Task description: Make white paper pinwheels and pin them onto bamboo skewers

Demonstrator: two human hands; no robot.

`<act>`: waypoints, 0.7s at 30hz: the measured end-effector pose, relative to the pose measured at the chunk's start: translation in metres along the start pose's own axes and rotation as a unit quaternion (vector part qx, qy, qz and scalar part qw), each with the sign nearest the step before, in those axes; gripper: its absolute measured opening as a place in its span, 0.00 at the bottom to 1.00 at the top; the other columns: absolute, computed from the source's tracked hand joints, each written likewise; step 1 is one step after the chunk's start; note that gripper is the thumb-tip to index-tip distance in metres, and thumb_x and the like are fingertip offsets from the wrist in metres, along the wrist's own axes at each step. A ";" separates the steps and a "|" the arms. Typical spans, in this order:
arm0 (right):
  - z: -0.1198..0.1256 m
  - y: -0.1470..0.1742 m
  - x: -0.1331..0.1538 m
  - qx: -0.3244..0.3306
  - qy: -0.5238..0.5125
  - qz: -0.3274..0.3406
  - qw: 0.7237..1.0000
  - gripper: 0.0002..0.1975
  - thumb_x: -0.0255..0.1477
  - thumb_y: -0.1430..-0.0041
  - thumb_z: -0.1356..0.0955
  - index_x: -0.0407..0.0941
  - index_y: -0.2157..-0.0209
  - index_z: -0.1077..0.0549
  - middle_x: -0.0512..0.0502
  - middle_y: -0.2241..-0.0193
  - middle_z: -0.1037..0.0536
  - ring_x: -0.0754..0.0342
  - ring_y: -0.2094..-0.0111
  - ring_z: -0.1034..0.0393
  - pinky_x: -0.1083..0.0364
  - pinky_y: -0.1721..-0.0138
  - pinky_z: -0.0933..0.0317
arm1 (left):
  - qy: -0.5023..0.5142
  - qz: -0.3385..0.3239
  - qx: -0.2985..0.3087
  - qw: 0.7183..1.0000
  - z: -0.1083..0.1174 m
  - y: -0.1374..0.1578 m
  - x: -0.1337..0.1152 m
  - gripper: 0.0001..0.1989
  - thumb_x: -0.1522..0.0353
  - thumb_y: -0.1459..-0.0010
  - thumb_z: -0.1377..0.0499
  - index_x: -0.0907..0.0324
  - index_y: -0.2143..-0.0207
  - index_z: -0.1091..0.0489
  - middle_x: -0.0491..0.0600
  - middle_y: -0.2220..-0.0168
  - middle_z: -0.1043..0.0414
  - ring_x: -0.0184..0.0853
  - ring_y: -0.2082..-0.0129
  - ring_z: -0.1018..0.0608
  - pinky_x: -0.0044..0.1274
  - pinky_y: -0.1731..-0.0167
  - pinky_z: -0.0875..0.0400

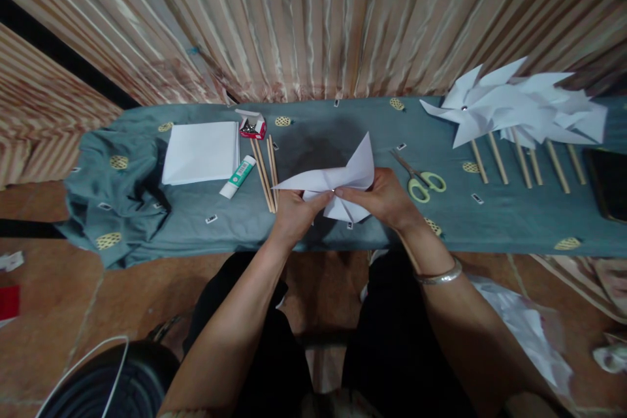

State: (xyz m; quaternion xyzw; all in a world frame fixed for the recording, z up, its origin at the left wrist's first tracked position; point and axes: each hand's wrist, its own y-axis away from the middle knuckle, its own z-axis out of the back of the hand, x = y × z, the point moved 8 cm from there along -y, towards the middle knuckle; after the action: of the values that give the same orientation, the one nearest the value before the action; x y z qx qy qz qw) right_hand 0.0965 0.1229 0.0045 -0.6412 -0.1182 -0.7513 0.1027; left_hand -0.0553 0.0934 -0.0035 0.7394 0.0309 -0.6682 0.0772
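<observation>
Two bare forearms reach forward from the lower edge and angle inward, so that the hands meet over the near side of a long table draped in blue-green cloth with yellow printed motifs. Between them is a white folded-paper pinwheel, one blade pointing up and another stretching left. The left hand is partly closed, pinching the paper from the left with its thumb extended toward the small pin at the centre. The right hand, a silver bangle on its wrist, grips from the other side, its thumb by the same pin; the fingers of both hands are largely hidden.

Just beside the left hand lie slim pale wooden sticks, and the pinwheel's left tip overlaps them in view. Farther left are a green-and-white glue stick, a small open red-and-white box of metal pins and a stack of white paper sheets. Near the right hand rest pale-green-handled scissors; well beyond them, white paper pinwheels on wooden sticks overlap in a heap.
</observation>
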 end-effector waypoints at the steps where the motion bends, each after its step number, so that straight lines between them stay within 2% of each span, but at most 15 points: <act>1: 0.000 0.000 0.000 -0.001 -0.001 -0.004 1.000 0.23 0.45 0.59 0.23 0.41 0.66 0.20 0.42 0.67 0.17 0.45 0.66 0.23 0.51 0.68 0.28 | -0.004 -0.003 0.001 1.000 0.000 0.000 -0.001 0.12 0.68 0.59 0.31 0.63 0.69 0.22 0.50 0.67 0.19 0.39 0.65 0.19 0.30 0.60 0.25; 6: -0.001 0.002 -0.001 0.000 -0.007 -0.023 1.000 0.22 0.43 0.60 0.22 0.41 0.67 0.19 0.43 0.67 0.17 0.46 0.66 0.23 0.52 0.68 0.29 | -0.022 -0.007 0.005 1.000 0.000 -0.001 -0.003 0.11 0.68 0.59 0.32 0.62 0.70 0.22 0.49 0.68 0.19 0.38 0.66 0.20 0.29 0.60 0.25; 14: 0.001 0.003 -0.001 0.006 -0.007 -0.009 1.000 0.19 0.43 0.57 0.24 0.42 0.69 0.20 0.44 0.70 0.17 0.47 0.69 0.23 0.52 0.71 0.30 | -0.020 -0.004 0.041 0.999 -0.004 0.000 0.001 0.10 0.68 0.56 0.33 0.62 0.68 0.21 0.49 0.66 0.18 0.38 0.66 0.19 0.29 0.61 0.25; 21: 0.000 0.002 0.003 0.007 -0.013 -0.008 1.000 0.21 0.45 0.60 0.23 0.42 0.69 0.20 0.42 0.70 0.17 0.46 0.68 0.23 0.50 0.69 0.28 | -0.014 0.000 0.035 0.999 -0.005 -0.001 0.003 0.09 0.68 0.56 0.34 0.61 0.69 0.21 0.48 0.68 0.18 0.36 0.68 0.20 0.27 0.65 0.25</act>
State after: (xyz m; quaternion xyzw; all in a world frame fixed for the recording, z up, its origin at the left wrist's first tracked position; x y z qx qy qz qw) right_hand 0.0966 0.1205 0.0071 -0.6492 -0.1304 -0.7428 0.0996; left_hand -0.0506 0.0945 -0.0059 0.7319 0.0065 -0.6795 0.0514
